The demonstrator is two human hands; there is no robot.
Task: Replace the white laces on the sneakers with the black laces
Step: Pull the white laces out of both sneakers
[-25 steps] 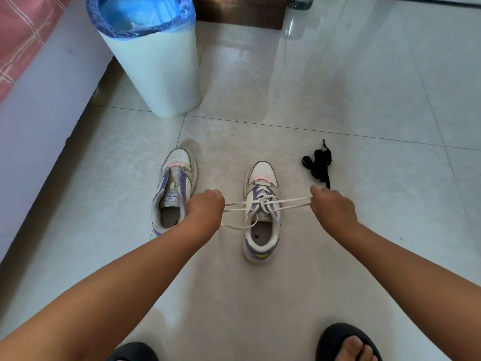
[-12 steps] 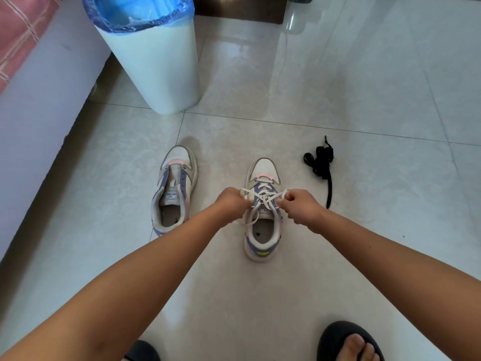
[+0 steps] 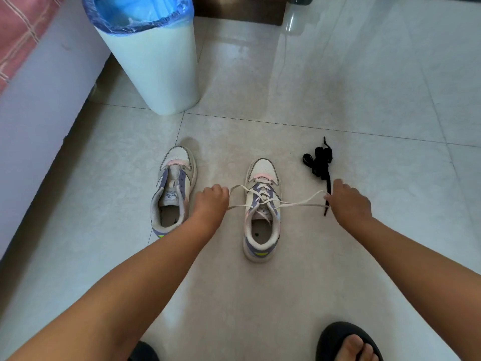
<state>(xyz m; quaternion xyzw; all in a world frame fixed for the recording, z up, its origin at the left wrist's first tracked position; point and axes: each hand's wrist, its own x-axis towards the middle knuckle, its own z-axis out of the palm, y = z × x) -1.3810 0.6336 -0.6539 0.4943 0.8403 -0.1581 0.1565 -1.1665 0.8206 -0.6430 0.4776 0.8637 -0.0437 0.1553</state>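
Fingertips of both grips curled out of sight; black slipper (image 3: 338,340) cut by bottom edge.

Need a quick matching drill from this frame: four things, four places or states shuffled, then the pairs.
Things:
1. left sneaker
2. right sneaker
3. black laces
4. bin

States:
A. bundled on the floor tiles
B. blue liner, beside the bed
C. white lace pulled out sideways by both hands
D. no lace in it

Pairs: 1-D, 2-C, 3-A, 4-B
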